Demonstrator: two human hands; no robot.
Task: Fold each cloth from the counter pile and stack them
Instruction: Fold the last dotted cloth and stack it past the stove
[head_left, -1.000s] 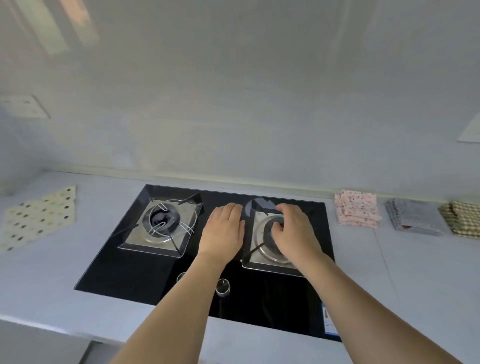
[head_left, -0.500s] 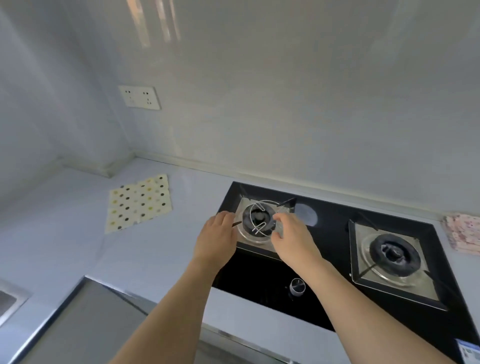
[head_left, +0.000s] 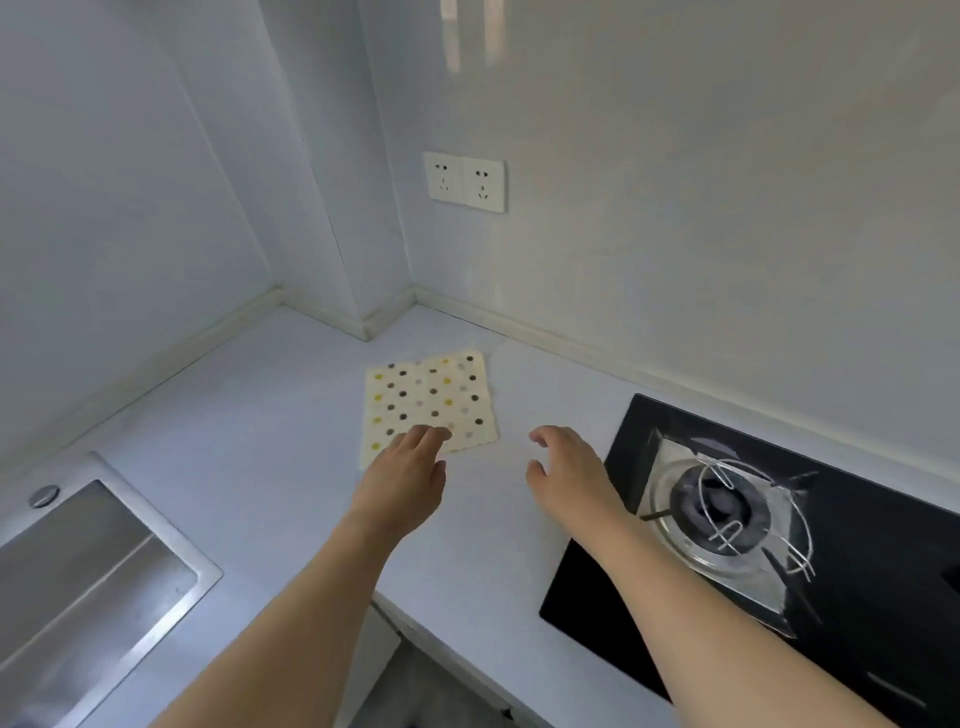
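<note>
reaching, left hand (head_left: 402, 480) overlaps dotted cloth (head_left: 428, 402); right hand (head_left: 569, 475) loose, empty.

No text, label, brand or number can be read anywhere in the head view. The white double wall socket plate (head_left: 464, 181) carries only its pin holes, and the black glass gas hob (head_left: 852, 618) shows a faint pale streak near its front edge that may be a marking, though nothing can be made out.
</note>
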